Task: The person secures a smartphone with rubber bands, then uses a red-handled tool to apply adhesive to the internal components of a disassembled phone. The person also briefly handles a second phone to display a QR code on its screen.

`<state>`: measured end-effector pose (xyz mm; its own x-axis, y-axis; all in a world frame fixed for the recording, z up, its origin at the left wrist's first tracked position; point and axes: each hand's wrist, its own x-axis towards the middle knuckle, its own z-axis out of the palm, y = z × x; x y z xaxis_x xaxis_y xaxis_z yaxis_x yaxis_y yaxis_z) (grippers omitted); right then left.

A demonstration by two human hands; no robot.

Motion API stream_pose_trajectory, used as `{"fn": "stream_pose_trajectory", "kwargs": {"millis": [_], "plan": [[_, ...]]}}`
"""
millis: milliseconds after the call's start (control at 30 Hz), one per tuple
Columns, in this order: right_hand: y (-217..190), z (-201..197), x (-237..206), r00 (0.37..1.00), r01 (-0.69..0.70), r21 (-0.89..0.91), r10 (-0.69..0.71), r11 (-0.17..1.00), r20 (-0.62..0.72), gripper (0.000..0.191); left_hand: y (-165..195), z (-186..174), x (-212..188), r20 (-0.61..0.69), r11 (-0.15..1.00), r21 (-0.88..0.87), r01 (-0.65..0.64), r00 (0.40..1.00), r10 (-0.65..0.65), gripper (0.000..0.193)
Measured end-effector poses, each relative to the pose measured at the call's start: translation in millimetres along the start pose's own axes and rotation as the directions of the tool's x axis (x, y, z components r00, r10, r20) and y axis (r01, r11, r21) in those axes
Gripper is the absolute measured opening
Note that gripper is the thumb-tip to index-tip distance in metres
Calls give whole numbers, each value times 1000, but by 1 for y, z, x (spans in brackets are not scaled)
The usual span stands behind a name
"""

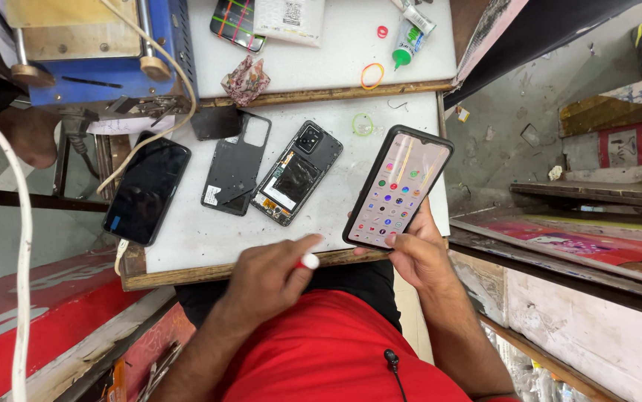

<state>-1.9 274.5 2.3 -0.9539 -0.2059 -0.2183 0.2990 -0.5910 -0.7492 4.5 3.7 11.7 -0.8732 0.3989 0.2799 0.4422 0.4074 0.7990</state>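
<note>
My right hand (419,257) holds a black smartphone (399,186) with a lit screen full of coloured app icons, tilted up over the white work board (321,216); my thumb rests at the screen's lower edge. My left hand (265,279) is curled at the board's near edge, gripping a small white and red object (309,261). On the board lie an opened phone body with exposed battery and camera (295,173), a dark grey back cover (235,164) and a dark-screened phone (147,190).
A blue machine (105,52) with a white cable (16,246) stands at the far left. Behind it sit another phone (237,24), a crumpled cloth (246,80), rubber bands (372,75) and a glue tube (408,39). Another person's elbow (27,134) is on the left.
</note>
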Motion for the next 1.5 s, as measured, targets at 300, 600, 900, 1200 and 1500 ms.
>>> {"fn": "stream_pose_trajectory", "kwargs": {"millis": [300, 600, 900, 1200, 1500], "plan": [[6, -5, -5, 996, -34, -57, 29, 998, -87, 69, 22, 9, 27, 122, 991, 34, -130, 985, 125, 53], [7, -16, -7, 992, -40, 96, 51, 995, -112, 72, 20, 20, 35, 156, 983, 110, -149, 979, 130, 62], [12, -25, -6, 986, -60, 74, 71, 995, -153, 77, 18, 25, 35, 181, 976, 161, -149, 976, 119, 62], [13, -20, -6, 992, -37, -70, 28, 997, -126, 84, 24, 24, 38, 167, 968, 194, -162, 977, 130, 67], [8, -16, -8, 995, -26, -29, 23, 999, -101, 92, 27, 24, 45, 190, 945, 241, -220, 966, 177, 69]]}}
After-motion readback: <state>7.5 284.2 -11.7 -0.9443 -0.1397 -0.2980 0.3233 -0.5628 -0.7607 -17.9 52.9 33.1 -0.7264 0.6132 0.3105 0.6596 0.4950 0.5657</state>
